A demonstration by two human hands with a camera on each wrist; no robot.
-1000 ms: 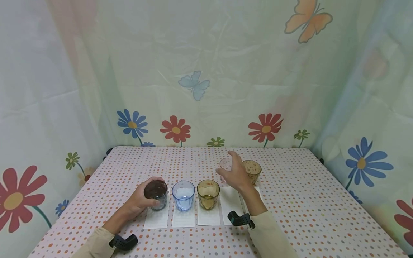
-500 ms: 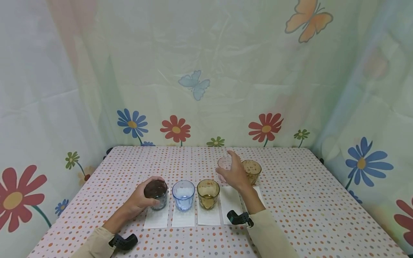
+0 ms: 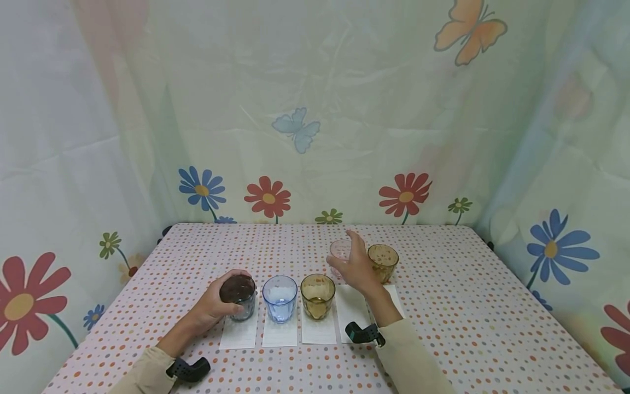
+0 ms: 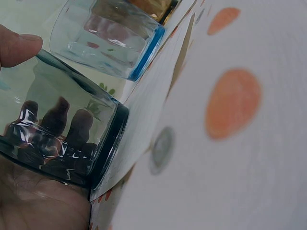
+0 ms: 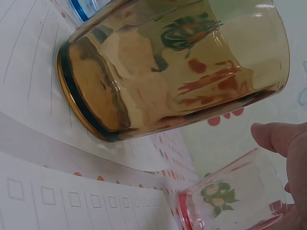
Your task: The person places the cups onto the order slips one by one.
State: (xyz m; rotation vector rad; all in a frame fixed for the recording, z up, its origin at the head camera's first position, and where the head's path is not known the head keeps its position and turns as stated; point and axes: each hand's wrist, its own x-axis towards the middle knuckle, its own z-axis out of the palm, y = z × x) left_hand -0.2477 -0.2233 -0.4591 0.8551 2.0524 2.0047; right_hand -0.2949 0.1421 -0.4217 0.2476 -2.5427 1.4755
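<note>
My left hand (image 3: 213, 302) grips a dark grey glass (image 4: 103, 129), its thumb on the near side and several fingertips visible through the wall. That glass stands upright over the leftmost paper strip (image 3: 238, 336). My right hand (image 3: 360, 269) is around a clear pink glass (image 3: 339, 250) farther back, thumb in front and fingers behind. In the right wrist view the thumb is by the rim of the pink glass (image 5: 230, 199); the hand hides part of it. An amber glass (image 3: 384, 262) stands just right of this hand.
Between the hands stand a blue glass (image 3: 279, 301) and an olive-amber glass (image 3: 318, 298), each on its own paper strip. Another printed strip (image 3: 351, 309) lies under the right wrist, with one more partly hidden beside it. The dotted tablecloth (image 3: 458, 317) reaches to the fabric backdrop.
My right hand and the pink glass have shifted slightly left, widening the gap to the amber glass. My left hand and the dark grey glass have not moved.
</note>
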